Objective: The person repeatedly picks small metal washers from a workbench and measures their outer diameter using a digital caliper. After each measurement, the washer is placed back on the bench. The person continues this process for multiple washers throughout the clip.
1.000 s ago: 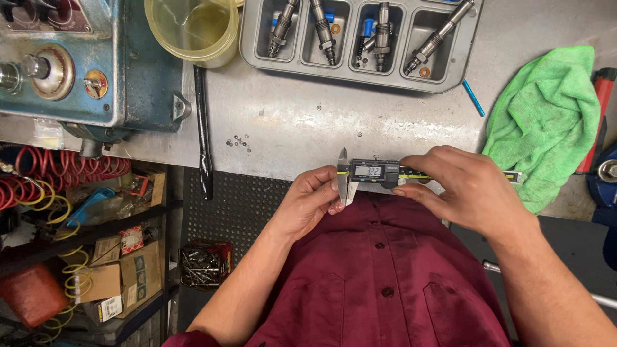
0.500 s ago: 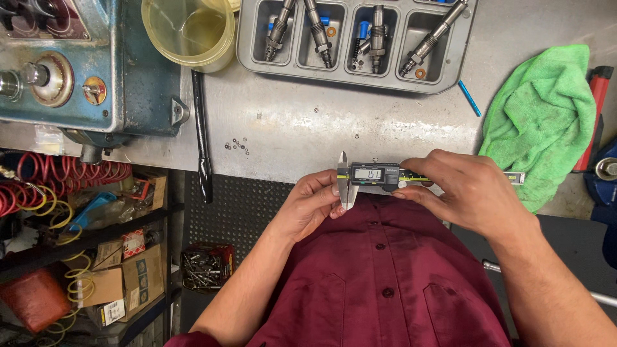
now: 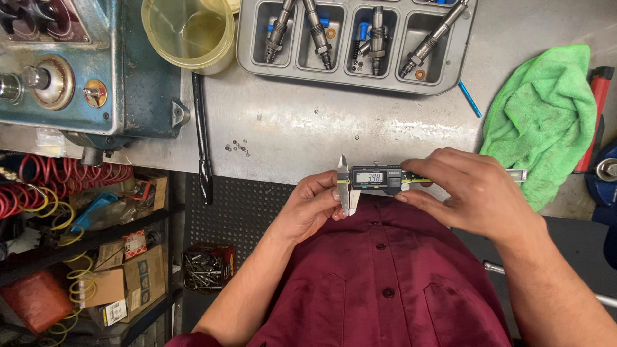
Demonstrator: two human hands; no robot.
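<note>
A mechanical workshop: a scuffed metal surface (image 3: 308, 135) carries a grey compartment tray (image 3: 357, 74) of metal injector-like parts near its far edge, a blue machine (image 3: 90, 71) at its left end, with coiled red hoses (image 3: 58, 186) and a box of bolts (image 3: 207, 266) below.

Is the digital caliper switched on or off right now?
On. The digital caliper has dark digits showing on its grey display. The right hand grips its body and the left hand is at the jaws.
</note>
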